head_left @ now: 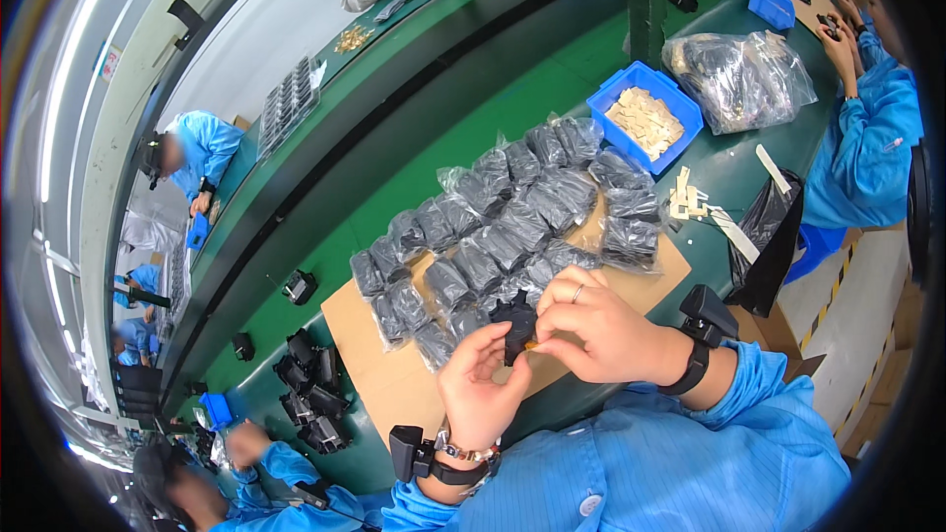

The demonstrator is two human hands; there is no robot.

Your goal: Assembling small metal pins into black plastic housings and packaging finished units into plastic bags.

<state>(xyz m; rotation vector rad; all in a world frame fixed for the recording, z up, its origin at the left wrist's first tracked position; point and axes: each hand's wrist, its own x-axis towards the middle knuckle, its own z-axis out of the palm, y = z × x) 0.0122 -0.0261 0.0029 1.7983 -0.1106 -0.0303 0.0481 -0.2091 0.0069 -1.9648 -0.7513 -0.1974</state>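
Observation:
My left hand [481, 379] grips a small black plastic part [516, 320] between thumb and fingers, holding it over the near edge of a cardboard sheet [370, 374]. From the other side, my right hand [606, 330] pinches a tiny orange-yellow piece [532, 345] against that part; what the piece is cannot be made out. Rows of black parts in clear plastic bags [503, 241] cover much of the cardboard just beyond both hands.
A blue bin [693, 126] of cream-coloured pieces stands far right, beside a large clear plastic bag [739, 89]. Cream strips [685, 197] and a black plastic bag [769, 246] lie nearer. Loose black parts [313, 389] are piled at left. Co-workers sit at right and lower left.

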